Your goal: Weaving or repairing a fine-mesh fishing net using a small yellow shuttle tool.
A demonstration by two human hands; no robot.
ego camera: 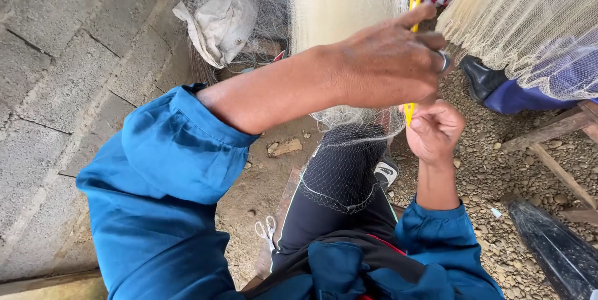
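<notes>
The left hand (pixel 389 57) and right hand (pixel 434 130) each pinch the yellow netting needle (pixel 412 7), fingers closed on it.

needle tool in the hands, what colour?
Yellow needle tool, held between both hands against the net; head view.

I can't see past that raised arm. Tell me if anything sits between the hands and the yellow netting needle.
Nothing visible does. The left hand and right hand both grip the yellow needle directly, beside the hanging net.
</notes>
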